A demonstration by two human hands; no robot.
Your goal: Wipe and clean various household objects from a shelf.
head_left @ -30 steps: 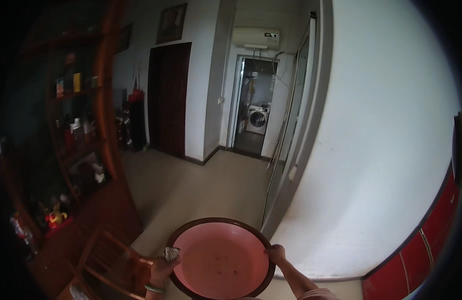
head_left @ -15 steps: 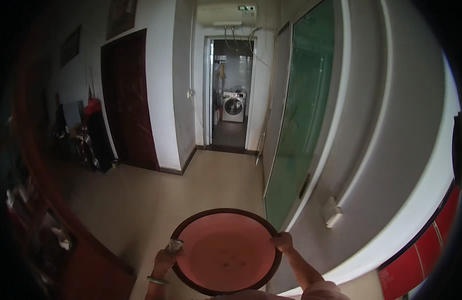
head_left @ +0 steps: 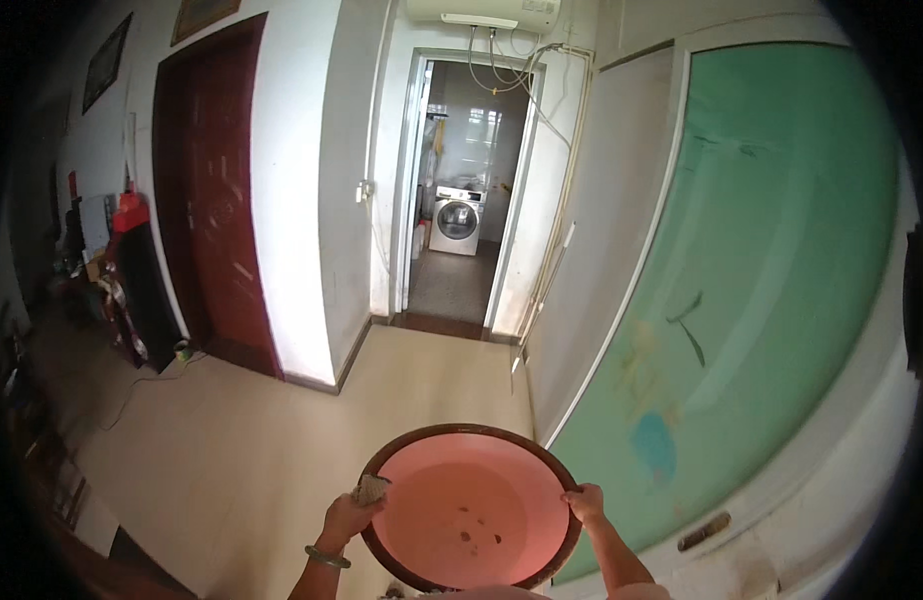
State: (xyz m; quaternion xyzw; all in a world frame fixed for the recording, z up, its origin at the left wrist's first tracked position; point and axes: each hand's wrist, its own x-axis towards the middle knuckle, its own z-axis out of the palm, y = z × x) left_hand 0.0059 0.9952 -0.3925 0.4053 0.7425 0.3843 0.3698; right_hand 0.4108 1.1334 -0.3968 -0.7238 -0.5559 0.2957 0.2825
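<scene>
A large round basin (head_left: 460,431), pink inside with a dark brown rim, is held out in front of my body above the floor. My left hand (head_left: 350,522) is closed on its left rim, together with a small greyish crumpled cloth or scrubber (head_left: 371,489). A greenish bangle (head_left: 328,557) circles my left wrist. On the opposite side, my right hand (head_left: 588,503) grips the right rim with the fingers curled over it. Several small dark spots or bits show at the basin's bottom; whether water covers them I cannot tell for sure.
Ahead, a doorway (head_left: 414,190) leads to a room with a washing machine (head_left: 456,222). A green glass door (head_left: 752,250) runs close along the right. On the left stand a dark red door (head_left: 222,190) and stacked items; a thin cord (head_left: 132,385) lies on the floor.
I have moved forward along the passage with the basin; the green door now fills more of the right side. The view has brightened and turned slightly. Both hands keep hold of the rim.
</scene>
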